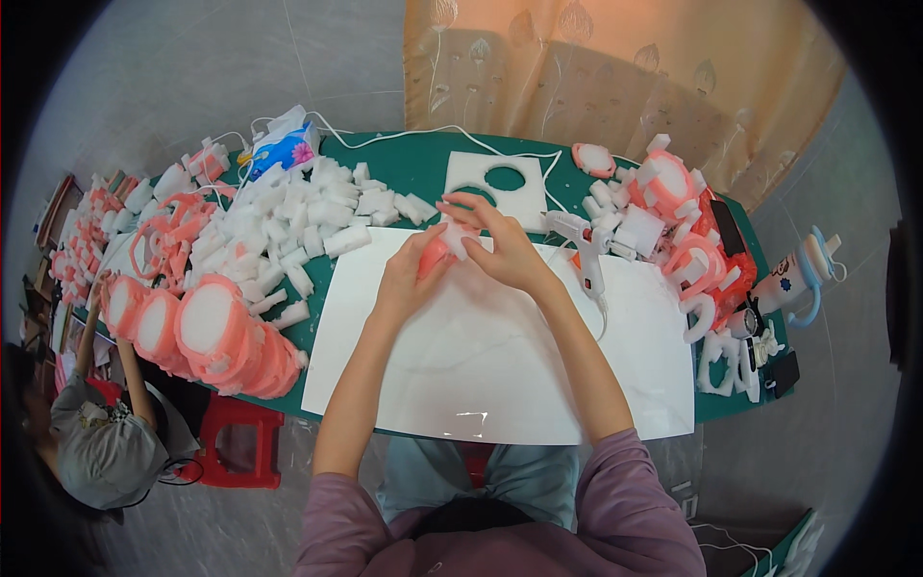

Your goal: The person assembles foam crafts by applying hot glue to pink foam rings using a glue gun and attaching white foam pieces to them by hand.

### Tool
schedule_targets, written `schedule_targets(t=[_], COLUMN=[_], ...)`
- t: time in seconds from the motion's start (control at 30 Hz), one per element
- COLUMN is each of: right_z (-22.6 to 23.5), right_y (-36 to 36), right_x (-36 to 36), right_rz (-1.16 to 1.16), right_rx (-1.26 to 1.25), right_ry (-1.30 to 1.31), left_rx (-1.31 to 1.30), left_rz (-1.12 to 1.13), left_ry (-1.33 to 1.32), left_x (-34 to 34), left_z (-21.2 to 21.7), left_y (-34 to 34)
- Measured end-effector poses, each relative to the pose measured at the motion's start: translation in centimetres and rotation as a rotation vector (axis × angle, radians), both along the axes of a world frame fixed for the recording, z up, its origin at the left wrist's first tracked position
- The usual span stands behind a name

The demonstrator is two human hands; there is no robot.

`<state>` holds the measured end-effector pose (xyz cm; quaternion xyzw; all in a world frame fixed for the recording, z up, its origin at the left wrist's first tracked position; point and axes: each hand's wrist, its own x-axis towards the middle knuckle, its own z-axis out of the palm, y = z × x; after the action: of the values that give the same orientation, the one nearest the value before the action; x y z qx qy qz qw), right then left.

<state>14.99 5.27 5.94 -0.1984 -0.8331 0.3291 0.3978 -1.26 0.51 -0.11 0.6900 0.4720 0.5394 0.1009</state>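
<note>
Over the far part of a white board (481, 356), both my hands hold one small pink and white foam piece (437, 256). My left hand (408, 279) is wrapped round its pink side. My right hand (502, 248) has thumb and fingers bent against the whitish part, with the upper fingers arched over it. The fingers hide much of the piece, so its full shape cannot be made out. Just right of my right hand, a white glue gun (588, 252) stands on the board with its cord trailing down.
Loose white foam blocks (298, 216) heap to the left, behind stacked pink-rimmed foam pieces (212, 322). A white foam sheet with round cutouts (531, 204) lies beyond my hands. More pink foam pieces (663, 188) and a tumbler (793, 274) are right. A co-worker (106, 433) sits at left.
</note>
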Motion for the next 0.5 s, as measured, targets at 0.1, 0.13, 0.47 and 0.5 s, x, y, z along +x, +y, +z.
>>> schedule_targets(t=[0.1,0.13,0.47,0.5], right_z=[-0.1,-0.2,-1.3,-1.4], right_y=[-0.2,-0.1,1.4,1.6], right_x=[-0.4,-0.4,0.2,0.4], right_rz=[0.041,0.044,-0.225,-0.298], right_rx=[-0.032,-0.018,-0.210,-0.239], right_ry=[0.058,0.065,0.263,0.202], left_rx=[-0.062,-0.134,-0.229,-0.229], left_rz=[-0.061,-0.054,-0.027,-0.026], left_ry=[0.064,0.055,0.022,0.022], left_x=[-0.3,-0.3,-0.4,-0.5], left_z=[1.1,1.4,1.8,1.6], left_y=[-0.5,-0.6,-0.7,-0.6])
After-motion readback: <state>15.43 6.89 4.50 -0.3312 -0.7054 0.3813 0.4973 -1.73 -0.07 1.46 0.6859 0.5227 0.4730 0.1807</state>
